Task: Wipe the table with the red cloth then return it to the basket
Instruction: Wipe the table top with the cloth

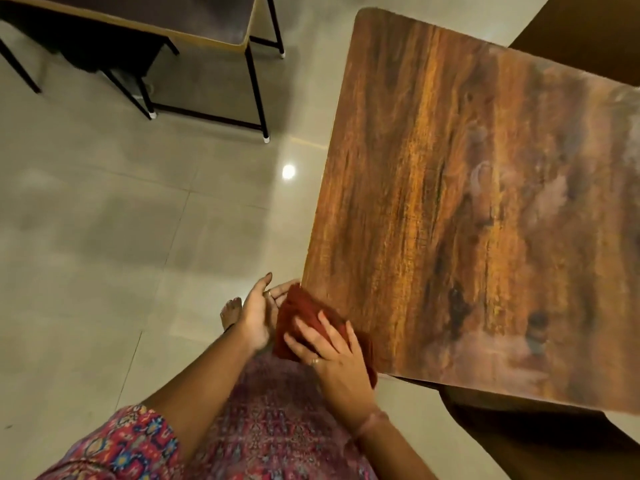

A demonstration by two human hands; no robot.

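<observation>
The red cloth [304,315] is bunched at the near left corner of the wooden table [450,202], partly hanging over the edge. My right hand [332,355] presses flat on top of the cloth, fingers spread. My left hand [258,313] is cupped just off the table's edge, palm toward the cloth, its fingers touching the cloth's far side. Pale smears show on the right part of the tabletop. No basket is in view.
A black metal-framed desk [194,36] stands on the tiled floor [121,220] at the upper left. A brown chair or seat [588,32] lies beyond the table's far right edge. My bare foot [230,311] is beside the table corner.
</observation>
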